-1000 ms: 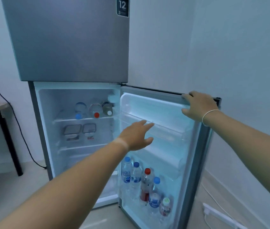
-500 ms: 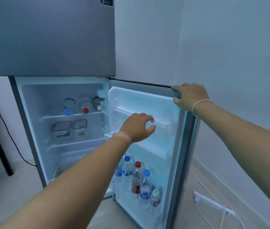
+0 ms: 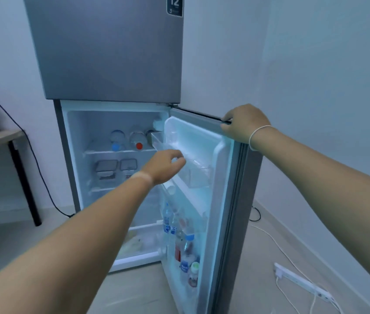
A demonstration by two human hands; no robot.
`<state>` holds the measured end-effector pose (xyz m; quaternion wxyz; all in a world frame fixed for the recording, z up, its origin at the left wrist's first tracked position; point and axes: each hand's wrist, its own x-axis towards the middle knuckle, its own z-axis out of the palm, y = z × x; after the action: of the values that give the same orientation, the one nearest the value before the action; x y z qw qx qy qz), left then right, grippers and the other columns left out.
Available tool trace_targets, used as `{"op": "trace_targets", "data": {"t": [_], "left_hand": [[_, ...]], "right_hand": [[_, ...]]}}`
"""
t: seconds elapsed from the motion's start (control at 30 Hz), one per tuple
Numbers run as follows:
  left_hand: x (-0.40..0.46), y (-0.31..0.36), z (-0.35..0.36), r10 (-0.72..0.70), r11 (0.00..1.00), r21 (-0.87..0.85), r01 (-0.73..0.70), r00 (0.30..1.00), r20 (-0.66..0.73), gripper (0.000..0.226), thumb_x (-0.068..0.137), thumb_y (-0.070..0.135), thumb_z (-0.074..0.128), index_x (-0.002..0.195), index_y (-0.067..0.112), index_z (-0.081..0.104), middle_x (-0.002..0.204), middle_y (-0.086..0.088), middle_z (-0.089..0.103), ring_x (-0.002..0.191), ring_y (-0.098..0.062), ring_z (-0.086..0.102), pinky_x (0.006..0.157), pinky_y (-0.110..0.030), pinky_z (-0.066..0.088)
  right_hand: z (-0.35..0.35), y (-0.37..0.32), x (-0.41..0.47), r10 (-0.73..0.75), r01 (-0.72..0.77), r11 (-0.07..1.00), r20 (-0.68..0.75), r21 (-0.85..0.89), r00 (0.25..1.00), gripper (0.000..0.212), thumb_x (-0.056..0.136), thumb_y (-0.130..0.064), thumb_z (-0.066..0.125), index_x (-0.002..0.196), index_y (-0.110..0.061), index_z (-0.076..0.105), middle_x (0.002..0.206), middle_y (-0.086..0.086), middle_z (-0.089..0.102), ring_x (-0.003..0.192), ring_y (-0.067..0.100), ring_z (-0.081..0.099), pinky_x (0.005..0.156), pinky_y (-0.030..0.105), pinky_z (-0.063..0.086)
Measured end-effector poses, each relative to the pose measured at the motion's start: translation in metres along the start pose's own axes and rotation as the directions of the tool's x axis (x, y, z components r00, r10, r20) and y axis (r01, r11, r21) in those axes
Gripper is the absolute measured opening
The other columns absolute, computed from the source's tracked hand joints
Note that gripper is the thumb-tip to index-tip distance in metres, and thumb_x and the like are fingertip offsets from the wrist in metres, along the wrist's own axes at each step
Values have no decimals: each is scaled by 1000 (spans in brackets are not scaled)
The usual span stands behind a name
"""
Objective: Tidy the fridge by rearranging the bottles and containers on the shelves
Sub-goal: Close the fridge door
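On freezer door (image 3: 111, 53), sticker (image 3: 174, 6) reads "12".

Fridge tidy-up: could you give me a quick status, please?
Right hand grips door top. Left hand grips upper door bin. Bottles untouched. Nothing blocking.

I see a grey fridge (image 3: 111, 53) with its lower door (image 3: 204, 200) swung open to the right. My right hand (image 3: 245, 125) grips the door's top edge, fingers curled over it. My left hand (image 3: 165, 165) curls its fingers over the front rim of a clear upper door bin (image 3: 193, 171). Several capped bottles (image 3: 185, 250) stand upright in the bottom door rack. Inside, two bottles (image 3: 127, 139) lie on the top shelf, caps towards me, and two lidded containers (image 3: 116, 167) sit side by side on the shelf below. A white power strip (image 3: 301, 284) lies on the floor to the right.
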<state>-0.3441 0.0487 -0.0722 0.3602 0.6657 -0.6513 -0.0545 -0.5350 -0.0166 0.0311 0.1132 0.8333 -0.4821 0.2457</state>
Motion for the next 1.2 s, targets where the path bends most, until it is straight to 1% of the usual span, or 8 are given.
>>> {"op": "trace_targets", "data": {"t": [0.17,0.37,0.6,0.73,0.93,1.03,1.13,1.2], "left_hand": [[-19,-30,-25,-81,996,20,82,996,-48,24,90,30,55,89,9,65,92,-3,61,91,-21,55,79,-28,39],[-40,-55,-67,-181,983,42,181,983,4,28,94,24,48,105,12,70,127,-3,62,122,-21,53,93,-25,37],[-56,-70,-117,-325,930,195,313,945,34,48,93,40,35,118,14,66,122,-9,62,123,-28,54,97,-30,38],[-53,-70,-137,-300,941,105,320,938,-175,51,100,41,25,88,7,60,107,-15,67,105,-28,59,91,-35,41],[-40,-62,-161,-242,970,-139,199,836,-492,31,100,32,28,84,17,51,84,-5,56,82,-21,48,77,-32,36],[-36,-73,-161,-10,942,281,185,850,-527,34,96,28,37,108,11,64,110,-10,66,103,-27,59,91,-39,47],[-34,-95,-158,260,675,732,91,899,-352,46,86,32,38,114,10,67,117,-12,68,105,-32,64,93,-43,51],[-30,-111,-158,235,511,852,114,935,-266,47,83,35,40,111,12,69,110,-8,71,101,-29,68,96,-50,49]], "right_hand": [[-9,-47,-3,-36,21,982,76,188,996,31,81,-18,45,51,-10,50,56,12,47,56,27,39,48,29,35],[-10,-97,2,-76,2,899,153,437,985,39,87,-18,43,51,-14,30,56,5,32,51,21,29,46,30,23],[7,-152,27,-163,5,849,253,529,954,33,90,-7,46,116,-1,66,122,15,65,94,27,58,90,31,48],[20,-183,25,-273,158,857,173,490,946,49,87,-2,42,131,-18,57,138,0,56,124,22,52,92,21,39],[56,-225,44,-388,284,838,145,466,910,55,94,-20,36,148,-26,27,137,14,52,105,27,55,74,29,41],[81,-240,48,-407,294,814,129,501,904,56,99,-30,28,151,-17,14,132,20,49,120,34,50,88,38,40],[102,-240,57,-488,358,771,128,527,863,55,99,-29,34,149,-11,21,140,13,43,135,28,37,104,36,34],[110,-235,68,-539,426,771,128,474,833,54,99,-26,37,150,-14,21,151,2,32,143,18,26,113,33,27]]}}
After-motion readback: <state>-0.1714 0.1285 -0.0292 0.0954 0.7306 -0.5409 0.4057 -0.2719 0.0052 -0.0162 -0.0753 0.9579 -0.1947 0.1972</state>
